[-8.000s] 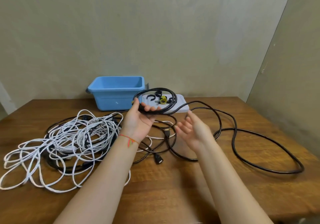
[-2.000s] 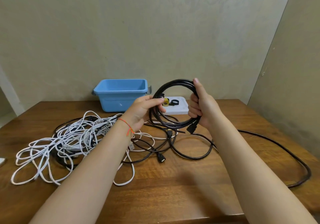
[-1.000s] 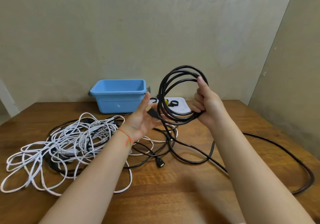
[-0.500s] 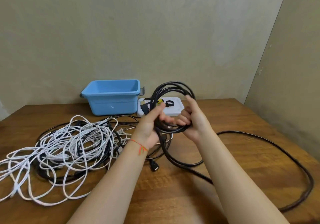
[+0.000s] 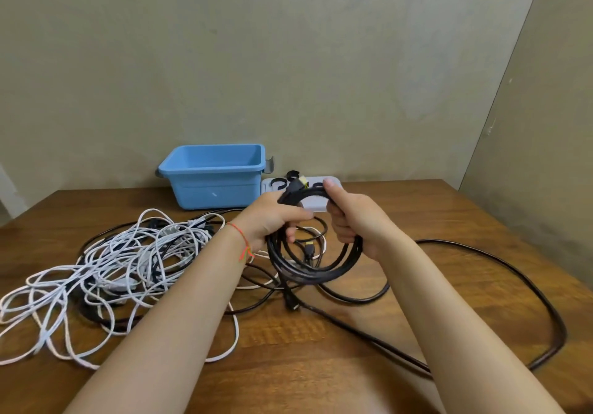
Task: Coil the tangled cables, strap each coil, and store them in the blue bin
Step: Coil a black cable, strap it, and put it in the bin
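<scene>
bare wooden table [image 5: 433,208] to the right of the white tray [image 5: 316,203], fenced only by a thick black cable [image 5: 526,288] looping near the right edge. left half clogged by a white cable tangle [image 5: 109,269] mixed with black leads. blue bin [image 5: 213,178] open on top at the back, tight against the wall [image 5: 288,60], tray just beside it. near edge bare.

Two hands [image 5: 272,218] [image 5: 356,218], one blue bin [image 5: 215,186], one white tray [image 5: 316,203].
</scene>
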